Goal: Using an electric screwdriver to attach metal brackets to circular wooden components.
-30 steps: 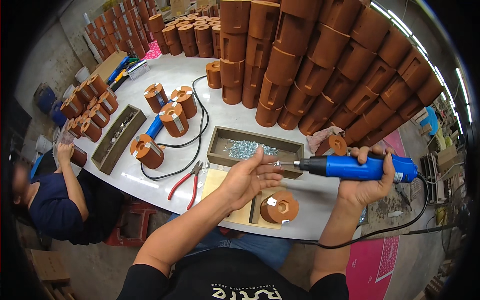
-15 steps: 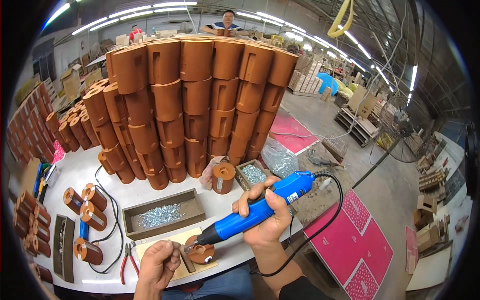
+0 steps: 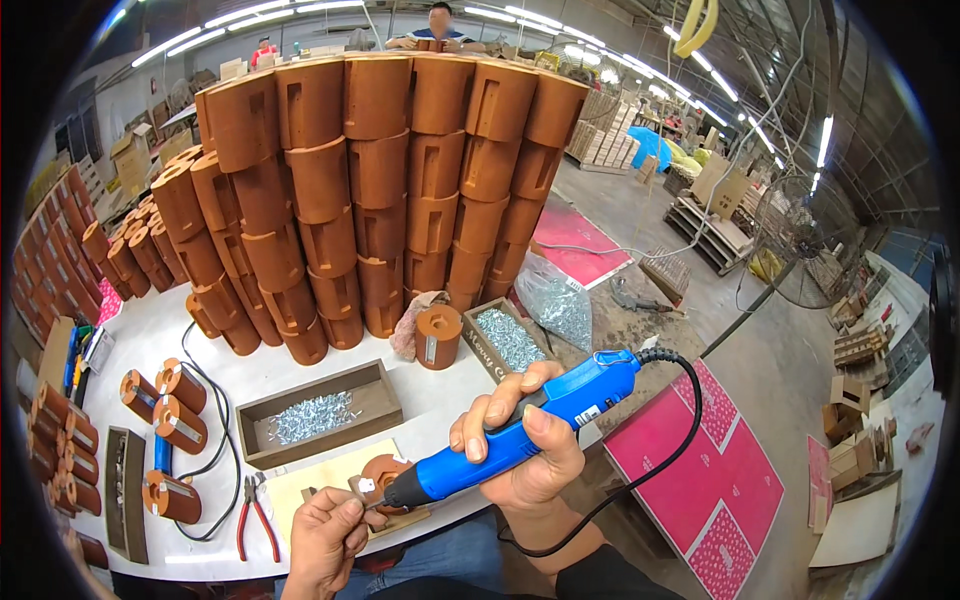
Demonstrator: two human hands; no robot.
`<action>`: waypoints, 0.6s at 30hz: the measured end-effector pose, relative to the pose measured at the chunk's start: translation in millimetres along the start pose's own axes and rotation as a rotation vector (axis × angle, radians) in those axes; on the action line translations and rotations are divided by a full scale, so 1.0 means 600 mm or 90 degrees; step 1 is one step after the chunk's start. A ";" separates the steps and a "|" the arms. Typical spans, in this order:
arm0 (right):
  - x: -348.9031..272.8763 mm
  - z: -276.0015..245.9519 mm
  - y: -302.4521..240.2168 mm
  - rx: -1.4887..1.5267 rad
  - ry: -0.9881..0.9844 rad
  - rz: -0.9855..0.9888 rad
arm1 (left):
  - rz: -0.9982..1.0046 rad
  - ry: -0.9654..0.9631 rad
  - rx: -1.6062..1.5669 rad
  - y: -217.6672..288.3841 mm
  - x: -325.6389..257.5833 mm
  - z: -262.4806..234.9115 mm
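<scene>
Since half a second ago the view has shifted only a little: the blue electric screwdriver [image 3: 515, 440] stays slanted with its tip down on the round brown spool piece [image 3: 383, 472], and both hands remain at almost the same place. The right hand [image 3: 525, 450] is wrapped tightly around the body of the screwdriver, all fingers closed on it, and the black cord leaves the back end and curves down. The left hand [image 3: 325, 535] is just beside the spool piece, on its near side; thumb and forefinger are pinched narrowly on a small metal part at the edge of the piece, at the screwdriver tip. The spool piece lies on a flat pale board [image 3: 325, 478] at the near edge of the white table [image 3: 140, 335]. Just behind the board stands a wooden tray of screws [image 3: 320, 410]. Red pliers [image 3: 257, 515] lie to the left of the board. Far behind the board rises a big stack of brown spools [image 3: 380, 190].
</scene>
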State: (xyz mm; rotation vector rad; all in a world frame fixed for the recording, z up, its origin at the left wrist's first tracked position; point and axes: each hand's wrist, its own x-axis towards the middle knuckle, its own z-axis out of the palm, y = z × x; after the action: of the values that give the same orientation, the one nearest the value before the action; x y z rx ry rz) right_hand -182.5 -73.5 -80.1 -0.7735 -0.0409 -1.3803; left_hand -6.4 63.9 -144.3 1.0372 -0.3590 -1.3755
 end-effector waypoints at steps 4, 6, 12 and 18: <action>-0.006 0.005 0.012 -0.015 -0.002 0.019 | 0.004 0.049 0.020 -0.014 -0.005 -0.011; -0.012 -0.005 0.012 -0.036 -0.022 0.004 | 0.002 0.067 0.068 -0.022 -0.005 -0.015; -0.029 -0.012 -0.006 0.004 -0.084 0.002 | -0.020 0.040 0.096 -0.034 -0.022 -0.018; -0.035 -0.017 0.011 -0.016 -0.079 0.007 | 0.002 0.039 0.058 -0.045 -0.032 -0.016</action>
State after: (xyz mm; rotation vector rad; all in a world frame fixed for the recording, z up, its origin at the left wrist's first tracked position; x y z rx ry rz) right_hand -186.0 -60.7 -100.6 -0.8790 -0.1166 -1.3225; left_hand -20.2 88.9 -163.4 1.1507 -0.3803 -1.3315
